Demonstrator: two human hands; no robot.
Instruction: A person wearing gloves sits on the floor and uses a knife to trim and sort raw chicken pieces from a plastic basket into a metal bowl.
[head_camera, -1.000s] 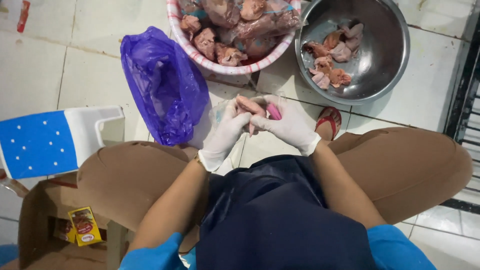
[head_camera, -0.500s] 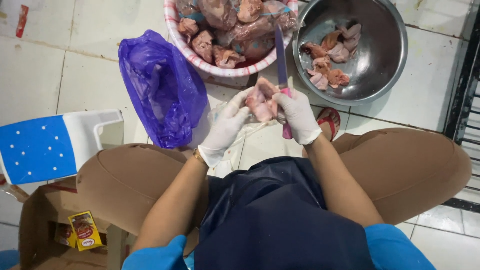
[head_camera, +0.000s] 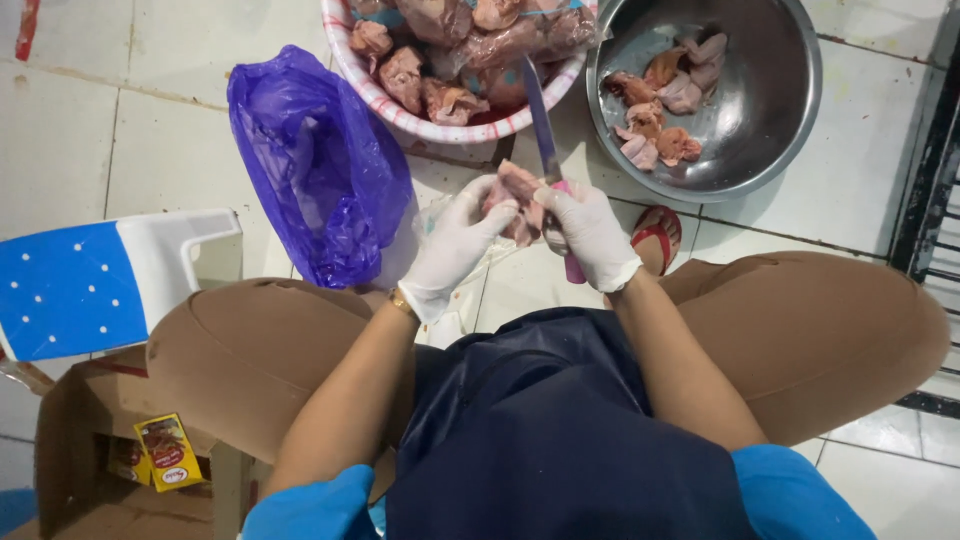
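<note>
left hand (head_camera: 455, 245): gloved fingers clamped on meat piece (head_camera: 516, 196) | right hand (head_camera: 592, 235): fingers clamped on pink-handled knife (head_camera: 545, 140), blade up | steel bowl (head_camera: 780, 110) beyond right fingers

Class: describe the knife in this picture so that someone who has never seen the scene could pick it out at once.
Start at the steel bowl at upper right, then drop to the two white-gloved hands below its left rim. The knife is gripped in the right hand: a long grey blade pointing away over the pink-rimmed basket, with a pink handle, the only tool among the meat.
</note>
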